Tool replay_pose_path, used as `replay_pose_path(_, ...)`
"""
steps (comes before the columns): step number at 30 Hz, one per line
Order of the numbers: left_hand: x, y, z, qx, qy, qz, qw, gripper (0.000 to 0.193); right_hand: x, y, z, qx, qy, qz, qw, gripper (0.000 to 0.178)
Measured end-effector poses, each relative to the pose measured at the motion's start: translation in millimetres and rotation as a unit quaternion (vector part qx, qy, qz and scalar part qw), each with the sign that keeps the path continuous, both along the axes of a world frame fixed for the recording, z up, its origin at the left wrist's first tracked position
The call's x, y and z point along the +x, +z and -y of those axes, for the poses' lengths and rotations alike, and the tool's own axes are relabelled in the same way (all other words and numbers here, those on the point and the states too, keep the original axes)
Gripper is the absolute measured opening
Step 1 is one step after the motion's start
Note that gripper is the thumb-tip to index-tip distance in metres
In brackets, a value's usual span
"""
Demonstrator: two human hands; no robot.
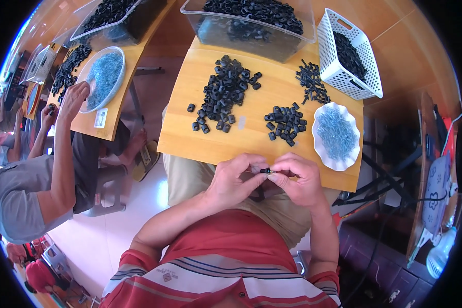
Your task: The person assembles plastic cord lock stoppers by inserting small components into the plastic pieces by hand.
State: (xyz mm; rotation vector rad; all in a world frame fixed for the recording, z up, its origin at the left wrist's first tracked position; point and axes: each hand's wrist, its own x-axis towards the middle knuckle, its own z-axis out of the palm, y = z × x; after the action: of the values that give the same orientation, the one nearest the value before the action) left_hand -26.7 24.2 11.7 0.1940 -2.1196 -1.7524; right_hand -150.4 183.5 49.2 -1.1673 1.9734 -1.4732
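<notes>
Just past the table's near edge, above my lap, my left hand (233, 178) and my right hand (300, 179) meet fingertip to fingertip. Between them is a small black plastic part (264, 171), pinched by the left thumb and fingers. My right thumb and forefinger close on its right end, where a thin, spring-like piece (273, 172) partly shows. Fingertips hide the rest. Nearest the hands on the table lies a small pile of short black plastic pieces (286, 123). To its right, a white scalloped dish (338, 167) holds many thin, bluish metal-looking pieces (337, 132).
A larger pile of black pieces (223, 92) covers the table's left middle, with slim black pins (312, 82) farther right. Behind stand a clear bin (272, 50) and white perforated basket (339, 79), both filled with black parts. A co-worker (31, 190) works at the left table (90, 123).
</notes>
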Motion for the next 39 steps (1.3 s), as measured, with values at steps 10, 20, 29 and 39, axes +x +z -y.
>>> replay_pose_path(10, 8, -3, 10, -0.039, 0.014, -0.013, 0.999, 0.027, 3, 3, 15, 0.038, 0.013, -0.027, 0.999, 0.013)
replay_pose_path(20, 15, -13, 31, 0.095, 0.067, 0.038, 0.993, 0.025, 21, 10, 49, 0.053, 0.033, -0.237, 0.97, 0.021)
replay_pose_path(29, 22, -19, 37, 0.12, 0.127, 0.038, 0.984, 0.022, -17, -15, 113, 0.153, 0.006, -0.266, 0.952, 0.03)
replay_pose_path(39, 24, -23, 43, 0.099, 0.15, 0.048, 0.983, 0.019, -14, -16, 117, 0.224, 0.027, -0.233, 0.946, 0.028)
